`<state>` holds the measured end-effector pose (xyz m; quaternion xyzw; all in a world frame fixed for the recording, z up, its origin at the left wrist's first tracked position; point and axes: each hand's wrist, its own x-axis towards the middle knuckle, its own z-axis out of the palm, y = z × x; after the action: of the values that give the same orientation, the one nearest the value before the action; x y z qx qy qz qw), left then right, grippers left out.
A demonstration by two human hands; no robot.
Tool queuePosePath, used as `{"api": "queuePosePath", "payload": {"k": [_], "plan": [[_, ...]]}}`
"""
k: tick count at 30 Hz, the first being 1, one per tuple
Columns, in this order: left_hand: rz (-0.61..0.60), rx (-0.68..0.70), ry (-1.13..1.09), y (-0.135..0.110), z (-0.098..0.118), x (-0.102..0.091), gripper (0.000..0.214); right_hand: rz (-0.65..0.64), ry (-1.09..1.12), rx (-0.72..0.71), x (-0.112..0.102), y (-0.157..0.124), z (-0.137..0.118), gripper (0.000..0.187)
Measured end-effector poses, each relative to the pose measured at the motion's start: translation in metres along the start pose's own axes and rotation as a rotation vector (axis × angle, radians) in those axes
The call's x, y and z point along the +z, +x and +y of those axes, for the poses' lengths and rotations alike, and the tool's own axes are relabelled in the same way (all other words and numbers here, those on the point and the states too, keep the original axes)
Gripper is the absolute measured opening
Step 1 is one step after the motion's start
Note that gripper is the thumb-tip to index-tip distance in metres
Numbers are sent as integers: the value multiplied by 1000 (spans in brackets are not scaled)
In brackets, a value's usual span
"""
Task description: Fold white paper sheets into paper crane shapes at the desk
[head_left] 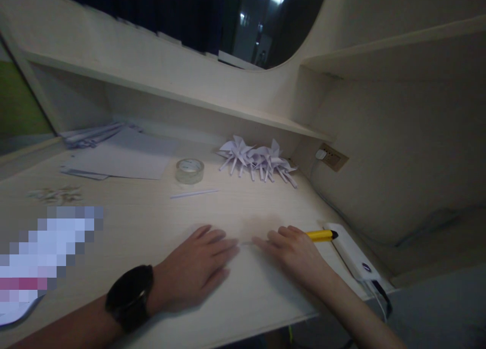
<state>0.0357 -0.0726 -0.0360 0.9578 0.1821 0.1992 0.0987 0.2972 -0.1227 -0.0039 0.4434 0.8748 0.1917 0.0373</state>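
Observation:
My left hand (pixel 201 265), with a black watch (pixel 129 297) on its wrist, lies low over the desk with its fingers stretched to the right. Facing it, my right hand (pixel 294 253) has its index finger reaching left and its other fingers bent. A thin pale sliver (pixel 246 243) shows between the two sets of fingertips; what lies beneath them is hidden. A yellow pen-like tool with a black end (pixel 321 235) sticks out behind my right hand; whether the hand touches it I cannot tell. Beyond my hands lies a thin white paper stick (pixel 194 193).
White paper pinwheels (pixel 261 159) lie in a bunch at the back. A clear tape roll (pixel 189 172), paper sheets (pixel 125 154) and small pale scraps (pixel 56 193) are to the left. A white box with cables (pixel 351 253) sits at the desk's right edge.

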Motion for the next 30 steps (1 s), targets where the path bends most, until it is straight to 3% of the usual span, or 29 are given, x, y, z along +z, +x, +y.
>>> {"api": "queuePosePath", "payload": {"k": [30], "plan": [[-53,-57,21,0,5,2,36,2,26,32,3,-2,-1,35]]}}
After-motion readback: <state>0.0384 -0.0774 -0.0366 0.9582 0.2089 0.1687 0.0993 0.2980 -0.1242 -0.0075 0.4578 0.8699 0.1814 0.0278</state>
